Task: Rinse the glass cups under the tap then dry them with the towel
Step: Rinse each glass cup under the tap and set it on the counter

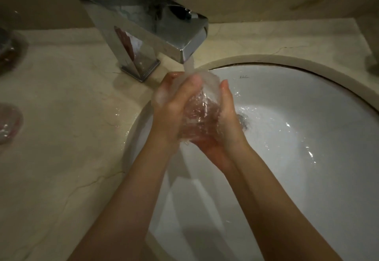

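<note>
Fingers, left hand [176,104]: curled round the near-left side of a clear, ribbed glass cup [202,115], thumb lying across its upper wall.
Fingers, right hand [223,121]: cupped under and round the far-right side of the same cup, tips pointing up beside its rim.
Cup: held between both hands over the left part of the basin, tilted, directly under the water stream [189,64]; water sheets over it, so its outline is hard to read.
Square chrome tap [143,29]: stands on the tabletop behind-left of the hands, spout overhanging the basin edge.
Round white ceramic sink [297,137]: wet, with a metal drain [243,120] partly hidden by the right hand; its near side is covered by both forearms.
Beige marble tabletop [61,117]: wet patches near the sink rim.
Left edge: two blurred clear objects [9,123] and [8,41], cut off by the frame; cannot tell what they are.
Right edge: a dark blurred shape [372,59], cut off.
</note>
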Demonstrator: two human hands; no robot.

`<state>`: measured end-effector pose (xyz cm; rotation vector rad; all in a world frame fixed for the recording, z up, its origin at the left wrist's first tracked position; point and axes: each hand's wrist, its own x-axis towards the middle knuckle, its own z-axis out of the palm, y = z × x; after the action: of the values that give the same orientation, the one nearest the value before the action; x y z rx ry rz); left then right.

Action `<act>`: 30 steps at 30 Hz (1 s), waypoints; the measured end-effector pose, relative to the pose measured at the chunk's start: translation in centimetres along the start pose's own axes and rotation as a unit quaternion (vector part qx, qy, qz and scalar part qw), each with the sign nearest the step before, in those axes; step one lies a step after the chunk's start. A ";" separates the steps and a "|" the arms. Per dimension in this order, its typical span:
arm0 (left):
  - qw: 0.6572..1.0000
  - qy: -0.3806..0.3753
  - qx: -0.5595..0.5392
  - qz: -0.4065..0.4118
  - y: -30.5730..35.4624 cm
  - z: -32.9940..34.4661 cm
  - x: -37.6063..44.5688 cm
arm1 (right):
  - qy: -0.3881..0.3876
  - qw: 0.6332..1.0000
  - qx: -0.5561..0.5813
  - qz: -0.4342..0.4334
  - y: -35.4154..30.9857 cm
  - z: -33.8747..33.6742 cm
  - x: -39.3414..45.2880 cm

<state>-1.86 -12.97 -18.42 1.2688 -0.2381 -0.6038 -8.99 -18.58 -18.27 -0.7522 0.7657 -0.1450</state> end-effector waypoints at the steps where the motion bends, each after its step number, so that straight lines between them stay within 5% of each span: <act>1: 1.000 -0.005 -0.004 0.002 0.1 -0.1 0.1 | -0.010 1.000 0.001 0.000 0.0 -0.2 0.2; 5: 1.000 -0.017 -0.011 -0.004 -0.1 -0.1 0.4 | 0.031 0.990 -0.111 -0.077 0.4 0.4 0.8; 9: 1.000 -0.013 -0.019 0.005 -0.1 -0.1 0.3 | 0.023 0.997 -0.060 -0.041 -0.4 0.6 0.1; 13: 1.000 -0.011 0.013 0.005 -0.1 -0.4 0.0 | 0.077 0.981 -0.165 -0.071 0.6 0.9 0.6; 25: 1.000 0.016 -0.010 -0.024 -0.2 -0.2 -0.9 | 0.061 0.995 -0.073 -0.026 0.6 0.4 -0.1; 30: 0.999 0.020 -0.002 -0.032 0.0 -0.3 -1.2 | 0.128 0.976 -0.152 -0.090 2.1 0.6 0.6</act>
<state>-2.68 -12.12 -18.35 1.2864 -0.1633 -0.6335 -8.48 -16.94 -19.70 -1.1090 0.9766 -0.2980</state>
